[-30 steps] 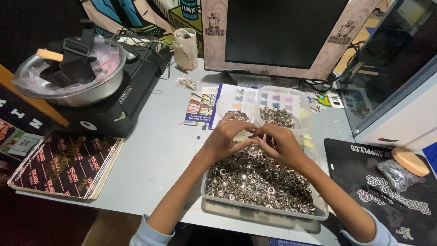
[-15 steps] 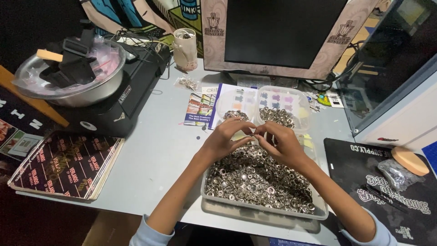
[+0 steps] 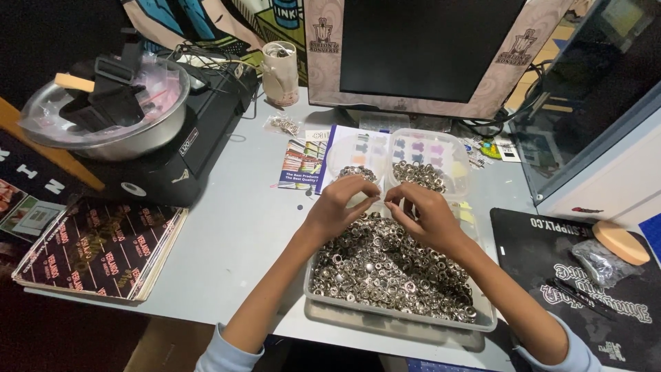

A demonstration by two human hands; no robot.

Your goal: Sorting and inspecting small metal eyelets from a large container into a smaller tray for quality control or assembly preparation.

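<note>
— Grey, smooth tabletop (image 3: 234, 234), cluttered; dark monitor (image 3: 427, 48) behind.

— Shallow clear plastic tray (image 3: 399, 320) heaped with small shiny metal rings (image 3: 385, 269).

— Left hand (image 3: 342, 207) and right hand (image 3: 423, 213) over its far end, fingertips pinched together; anything within the grip too small to tell.

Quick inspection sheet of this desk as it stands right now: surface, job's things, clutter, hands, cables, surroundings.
Surface: grey desk, crowded.
Job's things: clear tray heaped with small metal rings; two round tubs behind it hold more.
Clutter: brochure, stacked dark cards, steel bowl on a black machine, taped cup.
Hands: left hand and right hand over the tray, fingers pinched together; what they pinch is too small to tell.
Cables: black leads behind the machine.
Surroundings: dark monitor, black mat.
</note>
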